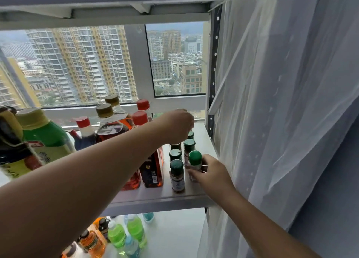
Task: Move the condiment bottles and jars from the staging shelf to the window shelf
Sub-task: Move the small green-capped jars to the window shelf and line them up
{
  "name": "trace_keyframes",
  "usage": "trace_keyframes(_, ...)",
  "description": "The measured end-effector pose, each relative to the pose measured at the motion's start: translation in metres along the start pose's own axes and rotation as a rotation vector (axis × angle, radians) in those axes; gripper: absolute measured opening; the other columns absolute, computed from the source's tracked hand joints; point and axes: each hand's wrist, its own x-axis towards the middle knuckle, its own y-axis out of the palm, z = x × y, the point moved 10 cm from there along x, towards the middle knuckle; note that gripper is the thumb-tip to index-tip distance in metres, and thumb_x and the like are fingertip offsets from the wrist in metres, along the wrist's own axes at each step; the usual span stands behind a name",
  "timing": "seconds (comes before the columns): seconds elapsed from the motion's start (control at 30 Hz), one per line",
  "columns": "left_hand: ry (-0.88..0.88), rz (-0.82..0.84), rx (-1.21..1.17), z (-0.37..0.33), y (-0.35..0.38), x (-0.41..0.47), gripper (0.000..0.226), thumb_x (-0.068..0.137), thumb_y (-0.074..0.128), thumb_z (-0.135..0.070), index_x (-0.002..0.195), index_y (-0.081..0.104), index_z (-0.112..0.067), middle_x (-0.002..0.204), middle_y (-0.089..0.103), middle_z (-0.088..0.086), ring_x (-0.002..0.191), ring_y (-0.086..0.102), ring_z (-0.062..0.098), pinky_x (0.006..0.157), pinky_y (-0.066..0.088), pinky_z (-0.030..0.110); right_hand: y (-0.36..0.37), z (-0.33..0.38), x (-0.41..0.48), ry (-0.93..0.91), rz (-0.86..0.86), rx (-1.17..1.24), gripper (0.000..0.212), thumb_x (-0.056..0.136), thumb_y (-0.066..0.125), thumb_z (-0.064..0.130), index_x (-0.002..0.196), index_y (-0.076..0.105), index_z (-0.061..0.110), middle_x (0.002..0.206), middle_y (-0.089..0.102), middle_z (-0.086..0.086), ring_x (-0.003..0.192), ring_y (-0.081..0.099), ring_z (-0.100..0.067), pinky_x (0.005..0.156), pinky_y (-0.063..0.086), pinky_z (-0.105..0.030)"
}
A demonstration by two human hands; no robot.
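Note:
On the window shelf point(202, 129), several small green-capped spice jars stand in two rows at the right end. My right hand point(210, 173) grips the front right spice jar point(195, 160) by its body. My left hand point(177, 124) reaches over the rows, its fingers curled down around the top of a rear jar that it mostly hides. Another green-capped jar point(177, 177) stands free at the front. Amber bottles point(111, 125) with gold and red caps fill the shelf to the left.
A large green-labelled bottle point(41, 139) and a dark bottle point(8, 141) stand at the far left. The lower shelf point(174, 236) holds green and orange drink bottles point(116, 236). A sheer white curtain point(281, 112) hangs close on the right, beside the rack's post point(213, 67).

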Motion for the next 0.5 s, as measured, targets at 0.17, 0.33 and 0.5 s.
trace_keyframes(0.17,0.021,-0.091,-0.020,-0.006,-0.029,-0.021,0.033,0.103,0.049,-0.013,0.128,0.069,-0.022,0.125,0.062,-0.003,0.107,0.061,0.014,0.093,0.054,0.032,0.009,-0.002,0.010,0.003,0.002,-0.042,0.025,0.086,0.083,0.032,0.100,0.066,0.019,0.094,0.072,0.005,0.090,0.067,-0.019,0.076,0.053,-0.035)
trace_keyframes(0.33,-0.003,-0.099,-0.047,-0.003,-0.039,-0.039,0.032,0.103,0.049,-0.015,0.126,0.069,-0.022,0.122,0.060,-0.003,0.104,0.061,0.014,0.092,0.055,0.034,0.013,-0.004,0.011,0.010,0.032,-0.056,0.035,0.083,0.085,0.030,0.111,0.066,0.019,0.102,0.072,0.003,0.097,0.067,-0.020,0.082,0.053,-0.035)
trace_keyframes(0.5,0.016,-0.184,-0.089,-0.010,-0.052,-0.065,0.029,0.105,0.046,-0.026,0.118,0.071,-0.023,0.117,0.062,-0.006,0.095,0.064,0.012,0.082,0.054,0.028,0.004,-0.015,0.000,0.019,0.034,-0.081,0.057,0.090,0.078,0.035,0.137,0.058,0.010,0.122,0.067,-0.006,0.111,0.064,-0.021,0.099,0.054,-0.042)
